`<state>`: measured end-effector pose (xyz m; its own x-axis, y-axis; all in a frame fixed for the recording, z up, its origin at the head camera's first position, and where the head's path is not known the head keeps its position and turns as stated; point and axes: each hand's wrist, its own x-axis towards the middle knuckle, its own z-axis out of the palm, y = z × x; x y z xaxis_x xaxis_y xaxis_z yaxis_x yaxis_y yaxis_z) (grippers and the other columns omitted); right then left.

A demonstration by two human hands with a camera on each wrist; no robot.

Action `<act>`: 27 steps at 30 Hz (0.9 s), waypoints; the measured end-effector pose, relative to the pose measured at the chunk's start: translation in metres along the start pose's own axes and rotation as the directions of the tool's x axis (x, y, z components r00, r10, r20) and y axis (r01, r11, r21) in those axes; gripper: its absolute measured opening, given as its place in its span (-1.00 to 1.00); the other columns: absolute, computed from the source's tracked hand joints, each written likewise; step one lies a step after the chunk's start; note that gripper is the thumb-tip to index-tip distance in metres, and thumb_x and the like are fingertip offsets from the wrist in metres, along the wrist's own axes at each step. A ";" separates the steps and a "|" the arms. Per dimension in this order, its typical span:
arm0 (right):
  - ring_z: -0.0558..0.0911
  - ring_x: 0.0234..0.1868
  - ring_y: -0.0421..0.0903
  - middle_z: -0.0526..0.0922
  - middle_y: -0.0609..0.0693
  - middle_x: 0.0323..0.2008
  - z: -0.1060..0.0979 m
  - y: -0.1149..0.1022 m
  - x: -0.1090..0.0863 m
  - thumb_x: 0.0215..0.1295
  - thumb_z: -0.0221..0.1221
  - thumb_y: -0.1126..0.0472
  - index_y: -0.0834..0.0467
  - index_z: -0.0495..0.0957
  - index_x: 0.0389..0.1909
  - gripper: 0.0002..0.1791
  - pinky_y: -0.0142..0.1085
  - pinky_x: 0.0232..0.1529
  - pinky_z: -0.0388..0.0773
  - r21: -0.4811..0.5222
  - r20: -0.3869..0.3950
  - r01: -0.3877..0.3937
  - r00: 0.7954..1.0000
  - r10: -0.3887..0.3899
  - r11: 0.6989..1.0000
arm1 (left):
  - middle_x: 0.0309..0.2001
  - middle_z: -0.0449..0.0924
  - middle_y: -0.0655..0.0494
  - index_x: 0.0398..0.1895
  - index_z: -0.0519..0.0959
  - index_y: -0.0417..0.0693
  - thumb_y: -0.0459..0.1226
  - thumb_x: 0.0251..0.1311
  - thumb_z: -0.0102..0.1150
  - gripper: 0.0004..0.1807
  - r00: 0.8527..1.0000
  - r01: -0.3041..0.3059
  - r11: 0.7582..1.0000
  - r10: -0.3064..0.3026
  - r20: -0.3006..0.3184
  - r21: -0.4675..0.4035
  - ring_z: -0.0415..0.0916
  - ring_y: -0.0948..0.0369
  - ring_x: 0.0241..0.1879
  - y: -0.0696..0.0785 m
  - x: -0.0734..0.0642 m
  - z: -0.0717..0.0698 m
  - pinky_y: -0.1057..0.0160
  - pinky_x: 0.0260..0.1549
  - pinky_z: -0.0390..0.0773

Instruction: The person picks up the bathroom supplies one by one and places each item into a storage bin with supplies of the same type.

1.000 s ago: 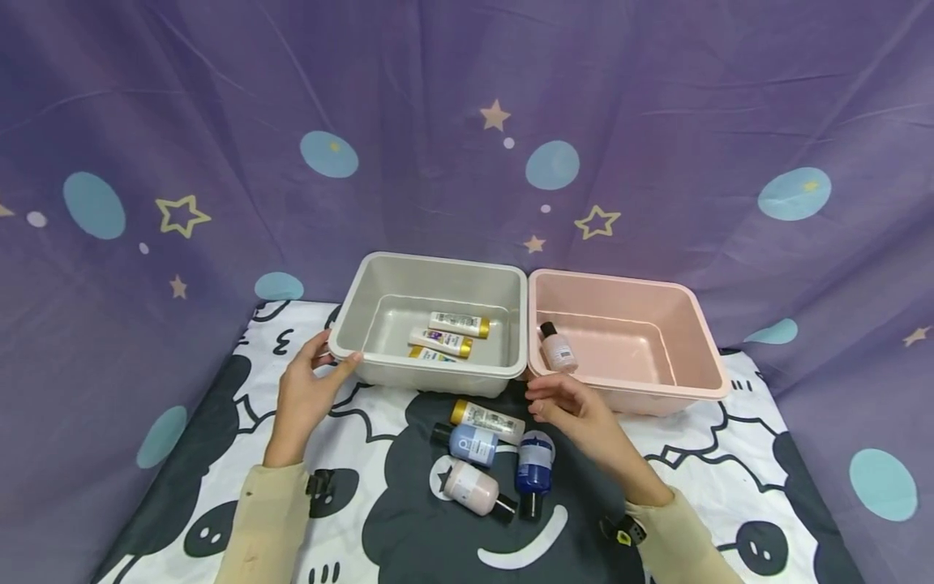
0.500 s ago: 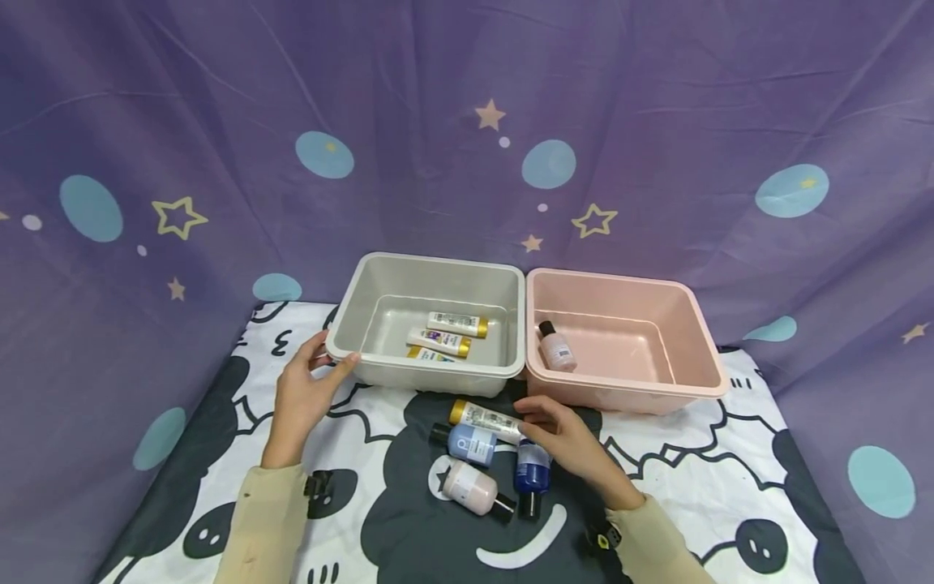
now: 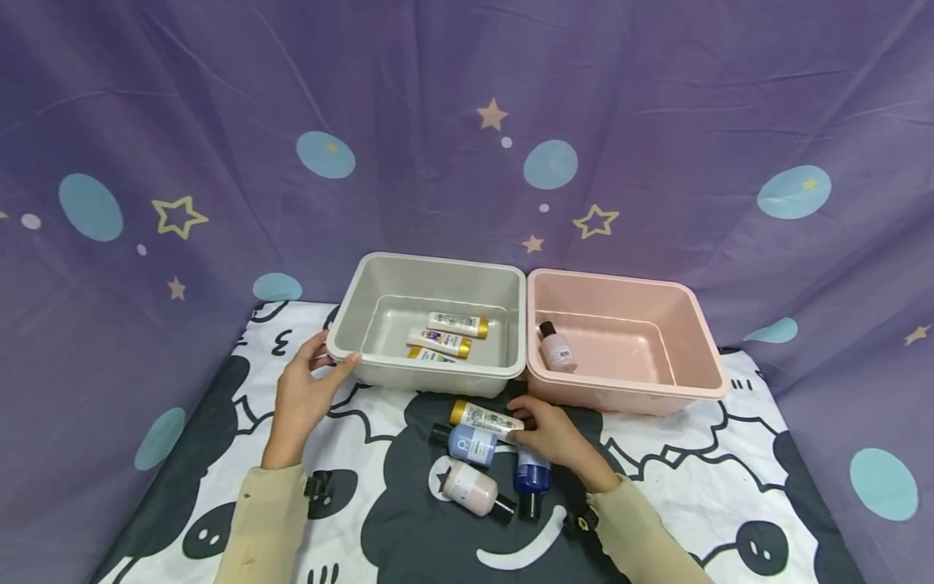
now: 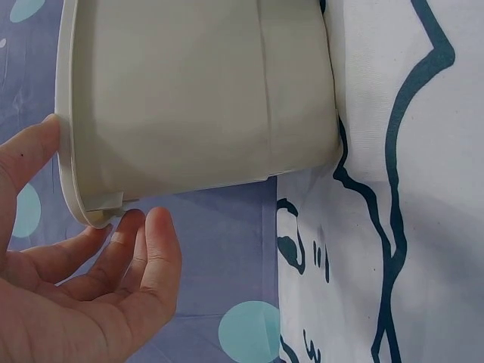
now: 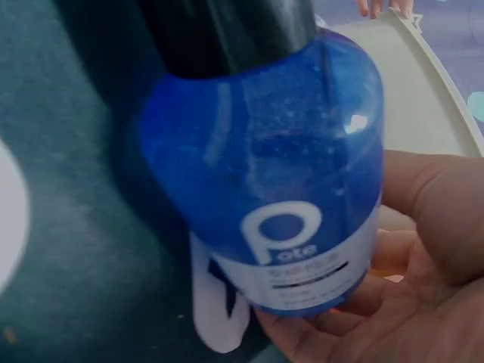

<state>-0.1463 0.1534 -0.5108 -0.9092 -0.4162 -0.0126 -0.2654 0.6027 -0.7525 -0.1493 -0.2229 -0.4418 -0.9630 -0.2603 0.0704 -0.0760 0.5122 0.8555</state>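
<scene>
My left hand holds the near left corner of the grey plastic bin; the thumb lies on its rim and the fingers curl under the corner, as the left wrist view shows. My right hand grips the end of a white tube with a gold cap, thumb and fingers on either side of it. Just under that hand lies a dark blue bottle, large in the right wrist view, where it hides the tube. Beside them lie a light blue bottle and a pale pink bottle, both black-capped.
Inside the grey bin lie several gold-capped tubes. Against its right side stands a pink bin with a small pink bottle in it. A purple curtain hangs behind the bins, and a patterned cloth covers the table.
My right hand has moved left and down from the pink bin's front to the white tube, and its thumb and fingers have closed in on the tube's end. The left hand keeps its place.
</scene>
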 end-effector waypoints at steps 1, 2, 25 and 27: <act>0.68 -0.21 -0.03 0.70 0.09 -0.19 0.000 0.000 0.000 0.13 0.40 0.36 0.29 0.58 0.04 -0.57 -0.13 -0.18 0.62 -0.021 0.000 0.005 1.000 -0.005 1.000 | 0.26 0.47 -0.24 0.51 0.23 -0.17 0.12 0.23 0.33 -0.08 1.000 -0.001 1.000 0.001 0.002 -0.002 0.45 -0.08 0.21 0.000 0.000 0.000 -0.04 0.07 0.43; 0.68 -0.23 -0.05 0.71 0.07 -0.22 0.000 -0.001 0.001 0.10 0.42 0.36 0.28 0.58 0.03 -0.56 -0.15 -0.20 0.61 -0.040 -0.002 0.004 1.000 -0.005 0.999 | 0.25 0.47 -0.24 0.51 0.23 -0.17 0.11 0.23 0.33 -0.08 1.000 -0.002 1.000 0.002 0.003 -0.004 0.45 -0.08 0.20 0.000 0.000 0.000 -0.04 0.07 0.42; 0.62 -0.35 -0.15 0.64 -0.10 -0.35 0.009 -0.002 0.000 0.01 0.45 0.36 0.19 0.60 -0.02 -0.55 -0.26 -0.27 0.55 -0.044 -0.032 0.043 0.999 -0.044 0.998 | 0.27 0.47 -0.23 0.50 0.24 -0.16 0.11 0.22 0.34 -0.08 1.000 0.001 1.000 -0.001 0.012 -0.005 0.56 -0.08 0.11 0.001 0.000 -0.001 0.48 -0.26 0.45; 0.63 -0.33 -0.17 0.67 -0.09 -0.32 0.008 -0.001 -0.001 0.05 0.45 0.34 0.21 0.60 0.00 -0.56 -0.26 -0.27 0.57 -0.023 -0.031 0.035 0.999 -0.035 0.999 | 0.27 0.46 -0.24 0.51 0.24 -0.16 0.11 0.22 0.34 -0.08 1.000 0.003 1.000 -0.003 0.014 -0.001 0.56 -0.09 0.11 0.001 0.000 -0.001 0.48 -0.27 0.45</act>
<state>-0.1430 0.1475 -0.5149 -0.9086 -0.4162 0.0343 -0.3041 0.6032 -0.7373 -0.1492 -0.2232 -0.4407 -0.9662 -0.2506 0.0609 -0.0784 0.5105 0.8563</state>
